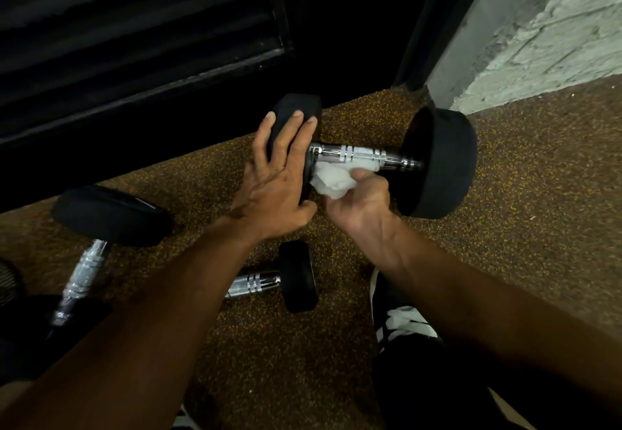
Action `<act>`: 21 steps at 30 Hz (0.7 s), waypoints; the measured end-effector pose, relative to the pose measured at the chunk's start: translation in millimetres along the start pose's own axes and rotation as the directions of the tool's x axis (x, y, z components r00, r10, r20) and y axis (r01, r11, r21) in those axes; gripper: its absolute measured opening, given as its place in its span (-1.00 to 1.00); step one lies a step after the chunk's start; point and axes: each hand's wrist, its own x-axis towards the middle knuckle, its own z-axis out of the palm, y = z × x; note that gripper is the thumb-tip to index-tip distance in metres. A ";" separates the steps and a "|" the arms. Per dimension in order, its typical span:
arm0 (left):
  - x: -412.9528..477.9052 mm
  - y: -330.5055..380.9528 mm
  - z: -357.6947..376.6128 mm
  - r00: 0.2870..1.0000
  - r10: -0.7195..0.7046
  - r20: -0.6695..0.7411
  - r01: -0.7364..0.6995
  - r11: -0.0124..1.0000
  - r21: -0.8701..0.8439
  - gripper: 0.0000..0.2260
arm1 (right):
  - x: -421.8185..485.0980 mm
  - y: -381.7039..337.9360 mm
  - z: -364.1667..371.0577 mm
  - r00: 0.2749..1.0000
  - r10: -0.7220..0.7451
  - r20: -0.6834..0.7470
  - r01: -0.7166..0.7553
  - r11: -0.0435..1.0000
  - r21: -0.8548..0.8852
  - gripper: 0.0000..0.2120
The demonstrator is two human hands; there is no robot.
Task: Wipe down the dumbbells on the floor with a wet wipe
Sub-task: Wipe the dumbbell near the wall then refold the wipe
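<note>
A large dumbbell point(441, 163) with black heads and a chrome handle lies across the speckled floor in the middle of the view. My left hand point(276, 177) is spread flat over its left head, fingers apart. My right hand point(356, 200) grips a crumpled white wet wipe point(331, 182) and presses it against the underside of the chrome handle near the left head. A second dumbbell point(101, 224) lies at the left, pointing toward me. A smaller one point(298, 281) lies below my hands, partly hidden by my left forearm.
A black louvred panel point(141, 35) and dark wall run along the far edge of the brown speckled rubber floor point(538, 210). A grey stone wall point(555, 32) stands at the upper right. My shoe with white laces point(404, 322) is under my right forearm.
</note>
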 end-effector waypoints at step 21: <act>-6.0 0.4 1.8 0.999 0.039 -0.019 -0.039 0.999 0.010 0.04 | 13.1 -90.8 77.6 0.923 0.127 0.362 0.342 -0.701 -0.626 -0.83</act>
